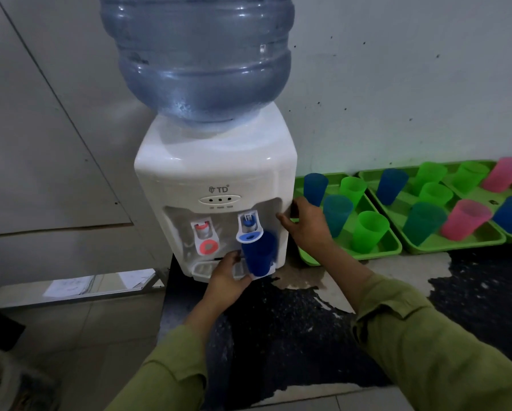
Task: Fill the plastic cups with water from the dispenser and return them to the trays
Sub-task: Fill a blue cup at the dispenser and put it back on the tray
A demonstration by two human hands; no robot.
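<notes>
A white water dispenser (216, 173) with a big blue bottle (198, 54) stands on a dark counter. My left hand (226, 280) holds a blue plastic cup (259, 253) pressed up under the blue tap lever (250, 237). My right hand (306, 222) rests against the dispenser's right side, fingers spread on its corner. To the right lie green trays (376, 250) carrying several blue, green, teal and pink cups, such as a green cup (369, 231) and a pink cup (463, 219).
A red tap lever (208, 246) sits left of the blue one, above the drip tray (202, 269). The counter's dark surface (293, 336) is worn, with pale patches. A white wall runs behind. Papers lie on a low shelf (79, 284) at the left.
</notes>
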